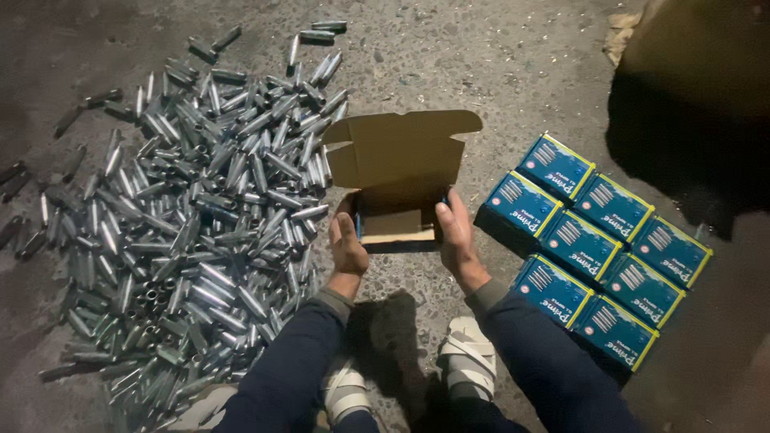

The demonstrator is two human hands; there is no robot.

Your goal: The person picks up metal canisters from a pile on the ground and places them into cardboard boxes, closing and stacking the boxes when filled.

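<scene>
Holding a small open cardboard box [399, 216] at the centre of the head view, a person seated on a speckled concrete floor [497, 72] grips it from both sides: the left hand [347, 243] is wrapped around the box's left wall, fingers curled onto it, while the right hand [455, 236] clasps the right wall, thumb toward the near edge. The box's brown lid flap [401, 148] stands open at twelve o'clock, with its side tabs spread, and the inside appears bare brown card. At nine o'clock from the box, a broad heap of small silvery metal cylinders [200, 208] spreads over the floor, its nearest pieces just beside the left hand and a few strays scattered at eleven o'clock. At three to four o'clock, closed blue boxes with yellow edges [593, 248] lie packed side by side in two rows. Toward six o'clock, dark blue sleeves [289, 369] lead down from the wrists, above white strapped sandals [469, 353]. A deep shadow [690, 128] falls at two o'clock.
</scene>
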